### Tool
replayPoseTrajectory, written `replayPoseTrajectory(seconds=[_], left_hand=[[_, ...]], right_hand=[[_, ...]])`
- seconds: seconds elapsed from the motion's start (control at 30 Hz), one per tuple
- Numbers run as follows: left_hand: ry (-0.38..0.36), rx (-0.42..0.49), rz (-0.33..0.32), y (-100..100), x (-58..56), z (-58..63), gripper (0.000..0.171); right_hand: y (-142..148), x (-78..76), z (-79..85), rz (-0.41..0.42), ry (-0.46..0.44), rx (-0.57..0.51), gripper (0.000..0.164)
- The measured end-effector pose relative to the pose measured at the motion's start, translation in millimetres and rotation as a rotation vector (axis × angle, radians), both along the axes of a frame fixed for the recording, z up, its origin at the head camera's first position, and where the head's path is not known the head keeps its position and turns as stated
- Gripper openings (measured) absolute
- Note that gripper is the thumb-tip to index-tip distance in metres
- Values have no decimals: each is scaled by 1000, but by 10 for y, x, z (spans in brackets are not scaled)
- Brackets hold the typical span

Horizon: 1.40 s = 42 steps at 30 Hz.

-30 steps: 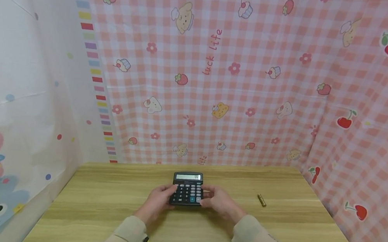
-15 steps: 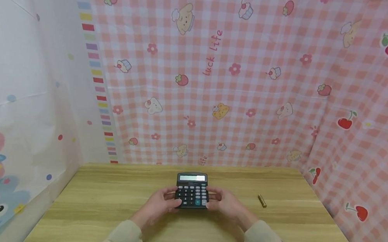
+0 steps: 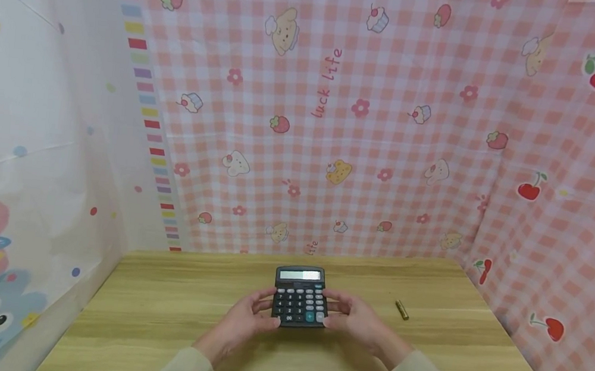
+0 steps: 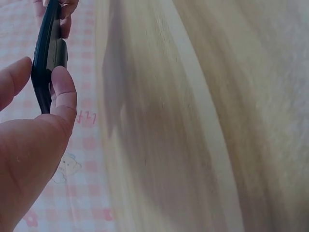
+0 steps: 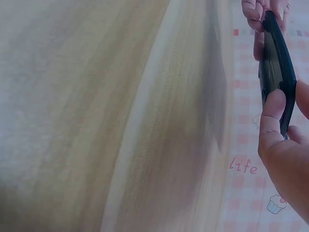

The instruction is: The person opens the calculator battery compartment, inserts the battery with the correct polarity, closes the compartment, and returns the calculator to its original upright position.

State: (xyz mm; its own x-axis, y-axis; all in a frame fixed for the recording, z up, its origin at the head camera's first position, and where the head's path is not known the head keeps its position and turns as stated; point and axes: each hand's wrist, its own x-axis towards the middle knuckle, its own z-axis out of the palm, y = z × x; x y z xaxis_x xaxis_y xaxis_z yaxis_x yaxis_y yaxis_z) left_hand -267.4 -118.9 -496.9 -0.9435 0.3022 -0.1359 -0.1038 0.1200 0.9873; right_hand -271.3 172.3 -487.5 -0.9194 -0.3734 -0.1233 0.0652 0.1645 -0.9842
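A black calculator point(image 3: 299, 298) faces me in the head view, held by its two sides above the table. My left hand point(image 3: 248, 319) grips its left edge, thumb at the lower left corner in front. On the opposite edge my right hand point(image 3: 358, 321) pinches it, with the thumb at the lower right corner. The left wrist view shows the calculator point(image 4: 48, 53) edge-on between thumb and fingers, off the tabletop. From the right wrist the calculator point(image 5: 277, 63) also appears edge-on, its dark back showing. No digits can be made out on its display.
A small gold battery-like cylinder point(image 3: 402, 309) lies on the wooden table point(image 3: 167, 310), right of my right hand. Behind the table hangs a pink checked cloth point(image 3: 311, 151). White printed cloth point(image 3: 66, 127) covers the left side.
The calculator has come nearer to me and slightly right, looking larger. Its display showed digits at first and is now blank. The left thumb has shifted down to the lower corner.
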Motion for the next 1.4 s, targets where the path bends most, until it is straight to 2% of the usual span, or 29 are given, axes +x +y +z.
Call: replayPoseTrajectory(seconds=[0.3,0.63,1.1,1.4], left_hand=[[27,11,-25,21,138,12,90],[29,51,-52,29,218,-45,94],[35,77,-47,31,239,-30,99],[59,122,-67,16,241,-9,97]], right_hand=[[79,117,-11,41,-7,-52,81],[92,213,-4,50,-17,-71,86],[88,206,-20,53,-17,-129,86],[84,207,-11,38,-12,-142,84]])
